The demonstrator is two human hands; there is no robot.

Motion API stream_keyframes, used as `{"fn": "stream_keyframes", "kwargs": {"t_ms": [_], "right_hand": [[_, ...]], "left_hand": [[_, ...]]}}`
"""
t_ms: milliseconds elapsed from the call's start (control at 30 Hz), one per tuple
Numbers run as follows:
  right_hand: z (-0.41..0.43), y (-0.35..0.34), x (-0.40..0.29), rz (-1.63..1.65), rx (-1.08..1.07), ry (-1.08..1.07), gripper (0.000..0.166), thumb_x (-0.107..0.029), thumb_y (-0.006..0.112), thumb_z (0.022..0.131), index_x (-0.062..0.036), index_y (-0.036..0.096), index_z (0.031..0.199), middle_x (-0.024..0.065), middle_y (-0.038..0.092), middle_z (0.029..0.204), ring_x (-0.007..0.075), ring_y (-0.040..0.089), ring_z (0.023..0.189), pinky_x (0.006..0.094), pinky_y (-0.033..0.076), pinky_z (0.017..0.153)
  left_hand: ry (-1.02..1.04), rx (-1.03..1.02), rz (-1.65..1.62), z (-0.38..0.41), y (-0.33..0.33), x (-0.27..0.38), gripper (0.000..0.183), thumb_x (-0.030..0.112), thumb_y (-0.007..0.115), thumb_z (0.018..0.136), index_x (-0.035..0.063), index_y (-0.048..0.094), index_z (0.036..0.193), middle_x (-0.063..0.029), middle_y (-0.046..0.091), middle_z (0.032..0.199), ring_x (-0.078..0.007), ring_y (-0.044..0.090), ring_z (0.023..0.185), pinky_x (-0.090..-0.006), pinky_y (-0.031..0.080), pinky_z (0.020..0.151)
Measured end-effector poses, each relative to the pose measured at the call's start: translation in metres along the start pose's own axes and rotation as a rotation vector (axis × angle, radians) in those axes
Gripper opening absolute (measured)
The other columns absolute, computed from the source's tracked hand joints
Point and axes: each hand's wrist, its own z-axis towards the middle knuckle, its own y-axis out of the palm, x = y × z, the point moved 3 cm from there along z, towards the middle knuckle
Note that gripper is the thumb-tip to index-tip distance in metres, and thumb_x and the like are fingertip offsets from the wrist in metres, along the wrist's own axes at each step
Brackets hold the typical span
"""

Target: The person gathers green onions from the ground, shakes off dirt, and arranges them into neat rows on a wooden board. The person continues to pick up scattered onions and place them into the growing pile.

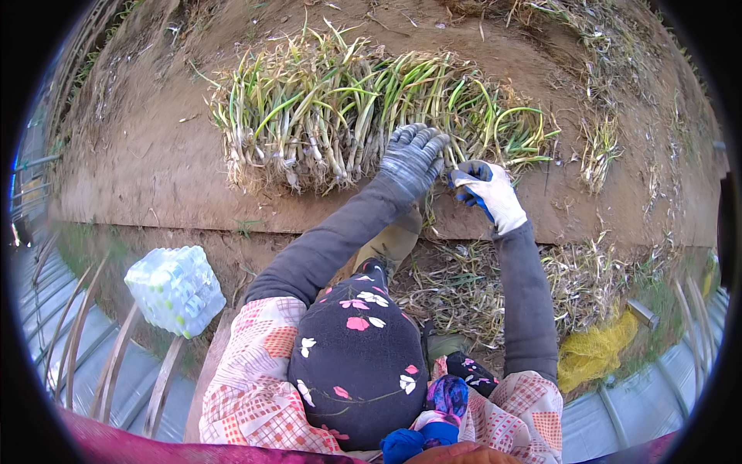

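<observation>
A long heap of uprooted spring onion plants (313, 116), with green and withered leaves and pale rooted stems, lies on a bare, earth-coloured surface in front of me. My left hand (411, 158), in a grey glove, rests against the near side of the heap. Its fingers point away from me, and their undersides are hidden. Just to its right is my right hand (490, 191), in a white glove with blue and dark parts. Its thumb and fingertips pinch the lower end of a pale onion stem (456, 152) at the heap's edge.
A small separate bunch of onions (600, 151) lies to the right. Stripped leaves and skins (464, 284) cover the ground near my legs. A wrapped bottle pack (175, 290) stands at left; yellow netting (600, 351) and a metal cylinder (643, 313) lie at lower right.
</observation>
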Motion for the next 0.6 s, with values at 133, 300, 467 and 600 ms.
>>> {"fn": "stream_keyframes", "kwargs": {"t_ms": [133, 300, 467, 600], "right_hand": [[-0.04, -0.033, -0.022, 0.051, -0.254, -0.019, 0.028, -0.02, 0.071, 0.081, 0.0004, 0.063, 0.099, 0.0085, 0.068, 0.089, 0.013, 0.063, 0.071, 0.0262, 0.051, 0.06], [-0.088, -0.166, -0.024, 0.376, 0.319, -0.302, 0.029, -0.019, 0.066, 0.085, 0.0009, 0.063, 0.106, 0.0088, 0.069, 0.093, 0.0138, 0.064, 0.075, 0.0266, 0.05, 0.061], [-0.054, -0.332, 0.018, 0.137, 0.95, -0.257, 0.024, -0.017, 0.068, 0.086, -0.0054, 0.065, 0.107, 0.0034, 0.069, 0.085, 0.0074, 0.061, 0.058, 0.0206, 0.046, 0.05], [-0.018, -0.376, 0.058, -0.292, 1.194, -0.089, 0.02, -0.019, 0.072, 0.082, -0.0053, 0.067, 0.096, 0.0029, 0.069, 0.08, 0.0093, 0.062, 0.061, 0.0234, 0.046, 0.052]], "left_hand": [[-0.068, -0.173, 0.049, -0.003, 0.018, -0.02, 0.054, 0.026, 0.07, 0.075, 0.0137, 0.055, 0.125, -0.0093, 0.057, 0.119, -0.0291, 0.049, 0.117, -0.0433, 0.033, 0.104], [-0.067, -0.212, 0.084, 0.001, 0.015, -0.015, 0.066, 0.031, 0.07, 0.075, 0.015, 0.047, 0.134, -0.0089, 0.055, 0.125, -0.0297, 0.047, 0.119, -0.0438, 0.032, 0.106], [-0.126, -0.271, 0.133, 0.006, 0.019, -0.011, 0.066, 0.031, 0.072, 0.074, 0.0161, 0.048, 0.133, -0.0103, 0.055, 0.127, -0.0318, 0.047, 0.121, -0.0453, 0.031, 0.106], [-0.125, -0.255, 0.097, 0.009, 0.016, -0.006, 0.062, 0.027, 0.073, 0.074, 0.0139, 0.052, 0.13, -0.0121, 0.056, 0.125, -0.0328, 0.048, 0.119, -0.0462, 0.035, 0.103]]}}
